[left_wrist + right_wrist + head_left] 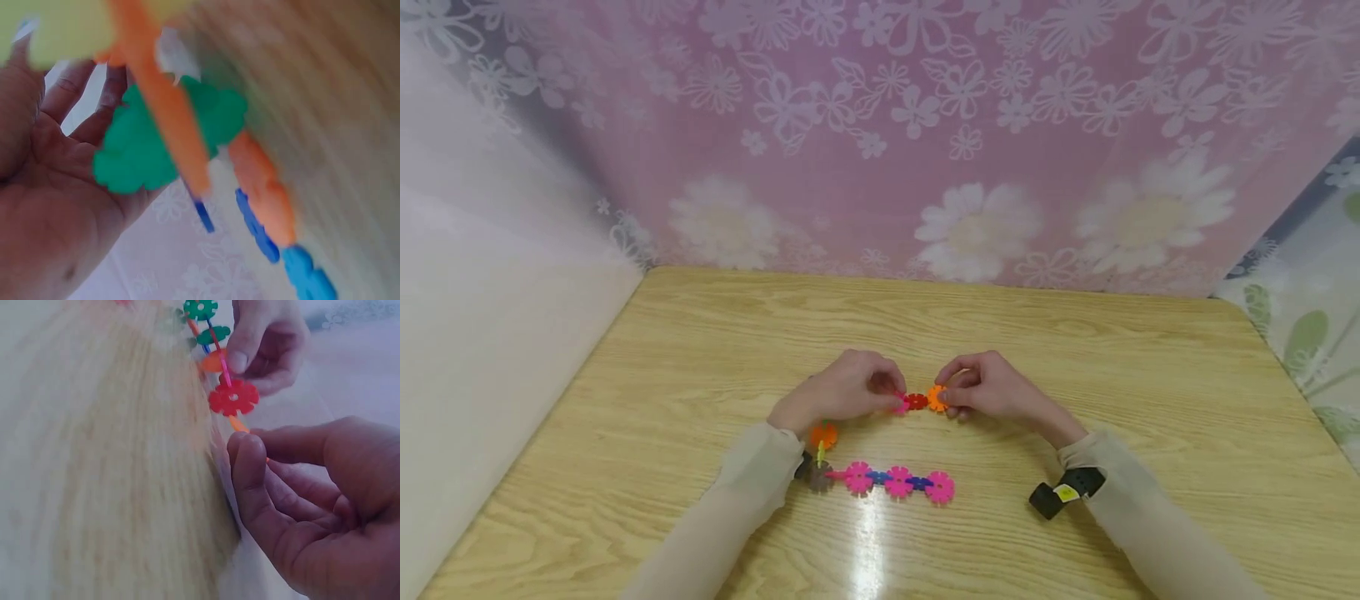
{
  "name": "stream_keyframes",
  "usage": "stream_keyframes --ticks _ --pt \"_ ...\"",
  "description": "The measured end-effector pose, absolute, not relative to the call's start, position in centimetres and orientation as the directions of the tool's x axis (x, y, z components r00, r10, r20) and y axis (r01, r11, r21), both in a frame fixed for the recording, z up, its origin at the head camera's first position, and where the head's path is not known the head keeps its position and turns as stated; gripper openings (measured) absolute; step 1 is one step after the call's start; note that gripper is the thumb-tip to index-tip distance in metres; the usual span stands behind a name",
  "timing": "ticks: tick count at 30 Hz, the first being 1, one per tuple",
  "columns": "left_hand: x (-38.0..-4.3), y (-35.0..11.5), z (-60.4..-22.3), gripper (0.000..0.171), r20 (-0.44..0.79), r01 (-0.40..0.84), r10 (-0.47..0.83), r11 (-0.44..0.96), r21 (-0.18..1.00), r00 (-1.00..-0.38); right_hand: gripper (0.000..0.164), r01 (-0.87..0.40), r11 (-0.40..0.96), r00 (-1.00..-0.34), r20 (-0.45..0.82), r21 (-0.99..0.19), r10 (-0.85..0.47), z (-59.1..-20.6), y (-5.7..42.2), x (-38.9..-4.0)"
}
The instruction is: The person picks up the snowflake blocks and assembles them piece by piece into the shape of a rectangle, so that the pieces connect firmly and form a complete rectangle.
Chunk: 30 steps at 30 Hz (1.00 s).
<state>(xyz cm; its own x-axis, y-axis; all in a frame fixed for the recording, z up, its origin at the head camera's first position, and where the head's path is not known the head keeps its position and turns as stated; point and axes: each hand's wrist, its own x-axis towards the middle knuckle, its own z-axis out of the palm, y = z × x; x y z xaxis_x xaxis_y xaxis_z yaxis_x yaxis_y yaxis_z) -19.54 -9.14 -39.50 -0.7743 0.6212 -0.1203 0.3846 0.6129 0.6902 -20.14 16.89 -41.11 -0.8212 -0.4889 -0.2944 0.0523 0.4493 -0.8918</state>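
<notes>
My left hand (850, 387) pinches a pink notched disc (901, 406) between thumb and fingers. A red notched disc (234, 398) links it to an orange notched disc (936, 398), which my right hand (996, 387) pinches by thumb and fingertips. Green discs (200, 308) join the same chain beyond the left hand in the right wrist view. In the left wrist view, a green disc (125, 150) hangs near the left palm, crossed by a blurred orange disc (178, 137) seen edge-on. The left hand and wrist hide part of the chain in the head view.
More of the chain lies on the wooden table (1000, 533) below the left hand: an orange disc (824, 436), a grey disc (820, 478), then pink discs (898, 482) with blue ones between. Flowered pink cloth (850, 167) hangs behind the table; a white surface (497, 292) borders the left.
</notes>
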Motion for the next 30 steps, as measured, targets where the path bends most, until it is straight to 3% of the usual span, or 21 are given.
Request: stream_keyframes --ticks 13,30 --pt "-19.5 -8.3 -39.9 0.004 -0.094 0.417 0.629 0.612 0.672 -0.771 0.030 0.246 0.310 -0.849 -0.359 -0.918 -0.389 -41.6 16.8 -19.5" --pt "-19.3 -8.4 -39.8 0.005 -0.046 0.453 0.624 0.614 0.646 -0.780 0.030 0.310 0.183 -0.886 -0.353 -0.933 -0.301 -42.0 15.5 -18.6"
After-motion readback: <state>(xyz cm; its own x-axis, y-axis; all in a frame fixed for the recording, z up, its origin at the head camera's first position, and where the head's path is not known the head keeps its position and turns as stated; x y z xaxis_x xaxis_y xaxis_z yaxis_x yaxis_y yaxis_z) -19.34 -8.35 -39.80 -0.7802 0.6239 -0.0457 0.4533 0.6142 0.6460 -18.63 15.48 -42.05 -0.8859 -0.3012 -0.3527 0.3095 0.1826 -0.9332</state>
